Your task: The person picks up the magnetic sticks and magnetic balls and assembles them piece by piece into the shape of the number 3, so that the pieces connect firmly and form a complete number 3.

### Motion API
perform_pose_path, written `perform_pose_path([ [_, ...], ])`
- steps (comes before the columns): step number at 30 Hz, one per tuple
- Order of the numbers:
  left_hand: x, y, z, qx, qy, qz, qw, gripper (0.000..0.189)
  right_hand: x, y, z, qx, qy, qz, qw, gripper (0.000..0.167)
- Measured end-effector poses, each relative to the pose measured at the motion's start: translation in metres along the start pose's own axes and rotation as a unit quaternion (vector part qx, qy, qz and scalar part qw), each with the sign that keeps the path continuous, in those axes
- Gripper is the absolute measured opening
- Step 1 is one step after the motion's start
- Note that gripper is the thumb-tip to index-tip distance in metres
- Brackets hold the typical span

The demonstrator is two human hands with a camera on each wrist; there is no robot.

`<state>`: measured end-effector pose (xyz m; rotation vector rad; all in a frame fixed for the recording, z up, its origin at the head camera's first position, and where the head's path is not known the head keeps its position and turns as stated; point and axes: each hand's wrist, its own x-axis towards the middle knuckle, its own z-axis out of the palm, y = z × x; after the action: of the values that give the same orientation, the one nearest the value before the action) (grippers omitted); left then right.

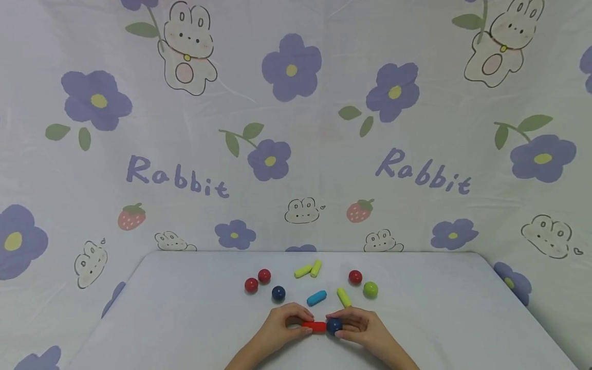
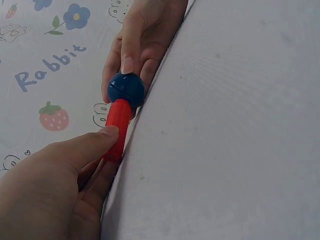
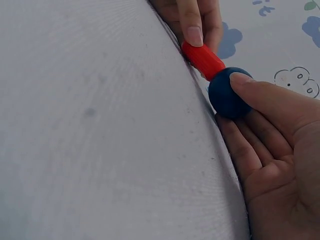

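My left hand (image 1: 288, 324) pinches a short red rod (image 1: 317, 327) between thumb and fingers near the front of the white table. The right hand (image 1: 363, 329) grips a dark blue ball (image 1: 334, 326) with the thumb on one side and fingers on the other. In the left wrist view the red rod (image 2: 118, 125) meets the blue ball (image 2: 125, 90) end-on, and they touch. From the right wrist view, the same red rod (image 3: 204, 60) runs up against the blue ball (image 3: 230, 93). Whether they are joined I cannot tell.
Beyond the hands lie a blue rod (image 1: 316, 298), a yellow-green rod (image 1: 344, 297) and two more yellow-green rods (image 1: 303, 271). Two red balls (image 1: 251, 285) and a dark blue ball (image 1: 278, 293) sit to the left. A red ball (image 1: 355, 277) and a green ball (image 1: 370, 290) sit right.
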<state>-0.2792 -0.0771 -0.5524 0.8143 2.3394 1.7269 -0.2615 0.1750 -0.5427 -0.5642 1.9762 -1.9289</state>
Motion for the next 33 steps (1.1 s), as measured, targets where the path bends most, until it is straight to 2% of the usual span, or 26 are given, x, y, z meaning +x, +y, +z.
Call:
perform_pose_path([
  [11,0.000,0.000,0.000,0.000,0.000,0.001,1.0000,0.019,0.001,0.002,0.000,-0.004,-0.005,-0.023,0.9997,0.041],
  [18,0.000,-0.001,0.000,-0.001,0.001,0.010,1.0000,0.020,0.001,0.001,0.000,-0.047,0.003,-0.028,0.9985,0.037],
  [23,-0.001,0.001,0.000,-0.010,0.004,0.010,0.9999,0.022,0.001,0.000,-0.001,-0.048,0.000,-0.030,0.9984,0.037],
  [27,-0.002,0.001,0.000,-0.007,0.017,0.031,0.9994,0.026,0.001,0.001,-0.001,-0.042,0.000,-0.028,0.9987,0.037],
  [33,-0.006,0.025,-0.003,0.039,0.074,0.072,0.9938,0.028,0.002,0.003,-0.002,-0.042,0.002,-0.026,0.9987,0.037],
])
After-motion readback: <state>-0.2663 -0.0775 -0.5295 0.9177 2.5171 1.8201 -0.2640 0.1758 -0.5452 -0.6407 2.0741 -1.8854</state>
